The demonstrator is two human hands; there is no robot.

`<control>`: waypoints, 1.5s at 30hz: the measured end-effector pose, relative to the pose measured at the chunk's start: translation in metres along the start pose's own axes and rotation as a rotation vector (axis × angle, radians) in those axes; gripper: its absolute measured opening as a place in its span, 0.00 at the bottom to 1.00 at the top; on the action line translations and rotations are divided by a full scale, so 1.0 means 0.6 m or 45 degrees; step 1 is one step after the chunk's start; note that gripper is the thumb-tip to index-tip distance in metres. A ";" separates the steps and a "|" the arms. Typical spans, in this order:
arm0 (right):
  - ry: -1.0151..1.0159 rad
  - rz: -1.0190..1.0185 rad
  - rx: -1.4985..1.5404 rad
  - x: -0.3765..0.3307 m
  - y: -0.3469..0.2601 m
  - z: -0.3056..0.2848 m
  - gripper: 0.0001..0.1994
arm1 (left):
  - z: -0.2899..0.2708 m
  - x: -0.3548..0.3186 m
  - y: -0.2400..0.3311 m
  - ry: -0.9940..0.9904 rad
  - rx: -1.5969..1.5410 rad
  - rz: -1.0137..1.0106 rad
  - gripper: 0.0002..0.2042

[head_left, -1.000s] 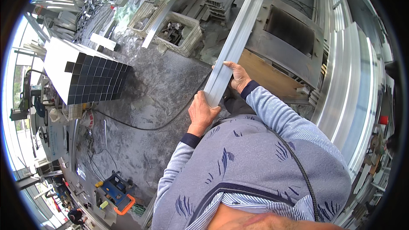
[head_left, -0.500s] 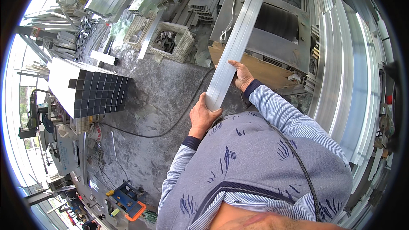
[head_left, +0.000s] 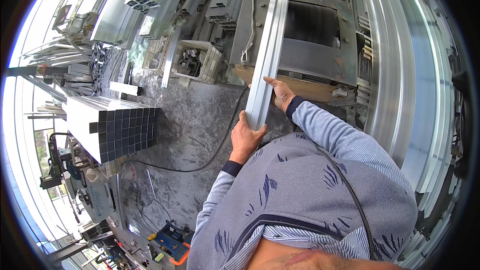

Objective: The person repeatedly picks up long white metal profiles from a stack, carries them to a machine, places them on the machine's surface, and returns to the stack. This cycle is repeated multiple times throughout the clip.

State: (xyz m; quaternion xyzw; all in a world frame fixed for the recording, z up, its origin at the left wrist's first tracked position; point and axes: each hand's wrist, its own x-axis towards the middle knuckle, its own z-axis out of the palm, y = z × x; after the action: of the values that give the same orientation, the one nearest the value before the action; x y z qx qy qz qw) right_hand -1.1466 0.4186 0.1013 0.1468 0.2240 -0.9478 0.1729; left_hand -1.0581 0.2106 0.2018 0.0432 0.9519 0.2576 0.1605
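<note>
Both hands hold a long silvery metal profile (head_left: 270, 52), ridged along its length, that points away from my body. My left hand (head_left: 245, 138) grips its near end, thumb on top and the other fingers hidden behind. Farther along, my right hand (head_left: 281, 94) clasps its right edge, the thumb lying over the upper face. The far end of the profile reaches over a grey metal panel (head_left: 312, 57) with a dark rectangular opening.
Left stands a stack of square tubes (head_left: 127, 132) with dark open ends. Beyond it is a plastic crate (head_left: 212, 65) of offcuts. Long metal profiles (head_left: 390, 70) line the right. A black cable (head_left: 212, 162) crosses the floor. A blue and orange toolbox (head_left: 172, 245) sits lower left.
The profile has turned slightly, its far end swinging left and its near end shifting right. Both hands keep their grip. My view has shifted, so the tube stack sits farther right and lower.
</note>
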 end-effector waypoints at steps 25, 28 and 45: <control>0.530 -0.084 -0.300 0.031 0.026 -0.100 0.29 | 0.039 0.005 -0.035 -0.096 0.075 -0.053 0.41; 0.817 -0.608 -1.479 0.039 -0.021 -0.085 0.52 | 0.033 0.035 -0.018 -0.144 0.059 -0.029 0.42; 0.986 -1.044 -2.834 0.281 -0.393 -0.053 0.40 | 0.067 0.390 0.275 -0.079 -0.032 0.021 0.41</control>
State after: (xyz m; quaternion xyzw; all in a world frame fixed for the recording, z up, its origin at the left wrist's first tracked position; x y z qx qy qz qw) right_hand -1.3843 0.5875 0.1021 0.1095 0.9695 -0.1221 -0.1822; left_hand -1.2661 0.4109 0.1857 0.0571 0.9427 0.2693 0.1885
